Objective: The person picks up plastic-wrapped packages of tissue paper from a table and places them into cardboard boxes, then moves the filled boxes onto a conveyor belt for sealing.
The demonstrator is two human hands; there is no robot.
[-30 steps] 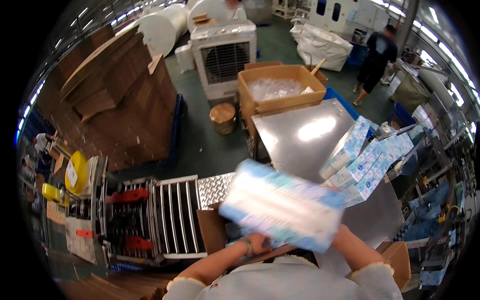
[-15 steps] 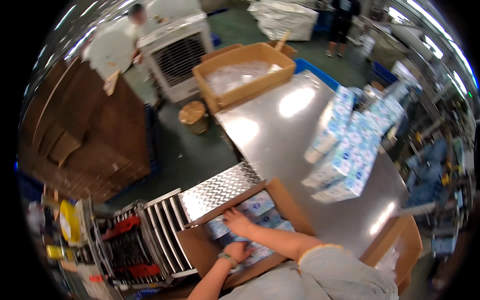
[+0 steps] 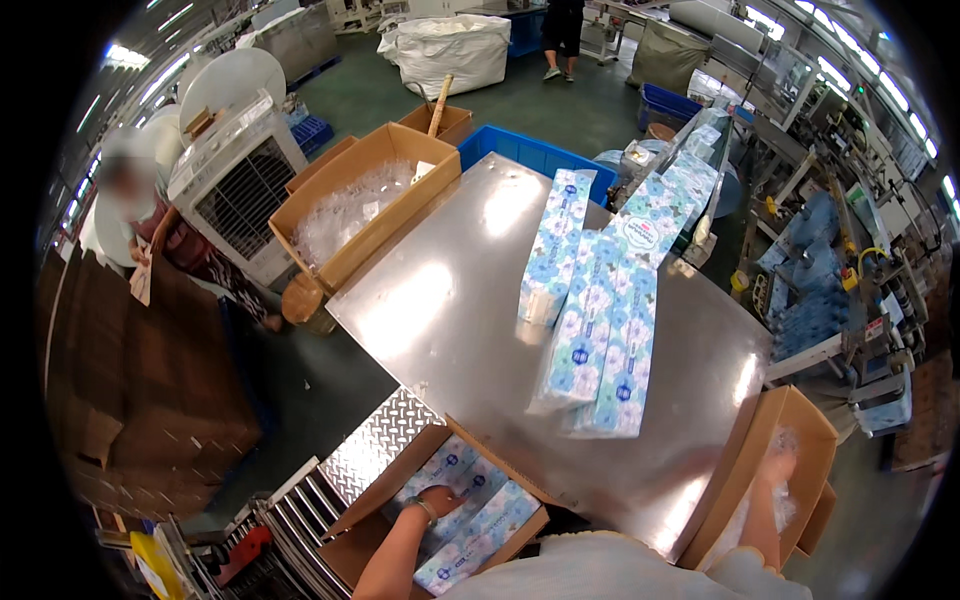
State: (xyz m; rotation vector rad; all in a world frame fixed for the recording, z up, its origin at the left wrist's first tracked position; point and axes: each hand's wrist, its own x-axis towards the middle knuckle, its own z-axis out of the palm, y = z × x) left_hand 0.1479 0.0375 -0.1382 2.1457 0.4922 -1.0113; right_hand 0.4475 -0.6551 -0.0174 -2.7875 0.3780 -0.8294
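An open cardboard box point(image 3: 352, 508) holds several long packs point(image 3: 482, 528) in blue-and-white flowered wrap, laid side by side. My left hand point(image 3: 438, 500), a band at its wrist, rests on top of them inside the box with fingers stretched over the wrap. Far to the right, my right hand point(image 3: 778, 466) reaches into a second carton point(image 3: 822, 440) among clear plastic film point(image 3: 785, 512); its fingers are blurred and partly covered. Between the two boxes is a steel table point(image 3: 440, 345), where more flowered packs point(image 3: 600, 340) lie toward its right half.
Crumpled clear plastic fills a large carton point(image 3: 300, 250) at the table's far left, beside a blue bin point(image 3: 500, 140). A roller conveyor point(image 3: 290, 520) and a tread plate point(image 3: 380, 440) adjoin the left box. Stacked cardboard point(image 3: 150, 380) stands left, near another person point(image 3: 160, 225). Machinery point(image 3: 830, 260) lines the right.
My right hand has left the packs and swung over to the right carton. My left hand stays in the box. The view has shifted, showing more of the right side.
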